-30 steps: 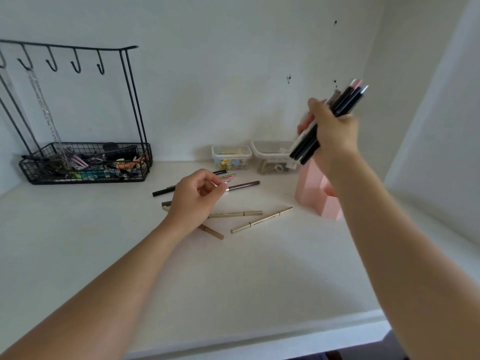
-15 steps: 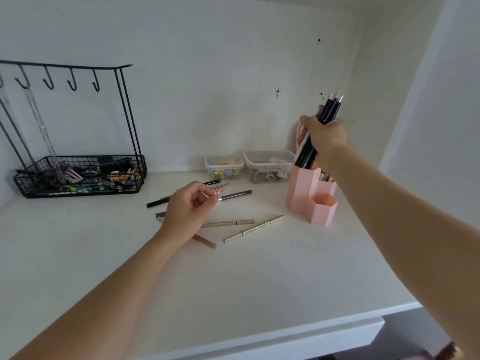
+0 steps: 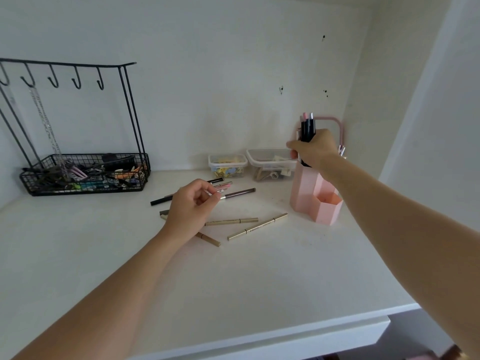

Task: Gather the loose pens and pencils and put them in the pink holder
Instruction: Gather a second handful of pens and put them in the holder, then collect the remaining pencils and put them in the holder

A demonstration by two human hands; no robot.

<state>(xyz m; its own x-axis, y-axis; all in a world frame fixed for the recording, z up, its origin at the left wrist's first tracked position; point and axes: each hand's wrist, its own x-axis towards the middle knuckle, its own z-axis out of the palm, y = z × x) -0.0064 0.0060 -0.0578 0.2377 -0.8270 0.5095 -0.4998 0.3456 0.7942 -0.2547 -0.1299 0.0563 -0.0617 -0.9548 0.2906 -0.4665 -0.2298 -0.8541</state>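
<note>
Right hand [image 3: 315,149] clamped round a bundle of dark pens [image 3: 307,128], held upright, lower ends entering the tall rear cell of the pink holder [image 3: 306,193]. Holder sits at 2 o'clock on the worktop [image 3: 233,276]; its low front cell looks empty.

Left hand [image 3: 191,206] at centre, fingertips pinched together on the silver end of a brown pen [image 3: 240,193] that lies pointing toward 3 o'clock.

Loose items not yet gathered: black pen [image 3: 158,202] toward 10 o'clock of the left hand, partly hidden by it; a pink-ended pencil [image 3: 223,187] just beyond the fingers; three gold pencils [image 3: 257,226] at 4–5 o'clock of that hand, one partly under the wrist.

Handling judgement: all items light, stiff, slim, smooth-barrelled, so likely to roll and slip. The bundle wants a firm mid-length wrap so none slides out before the tips are inside the cell. Flat-lying pencils are best pinched near one end and tipped up. Holder looks light plastic; a sideways push while loading could tip or shift it.

Wire basket [image 3: 83,172] at 10 o'clock and two clear tubs [image 3: 227,166] at 12 o'clock are not involved.
</note>
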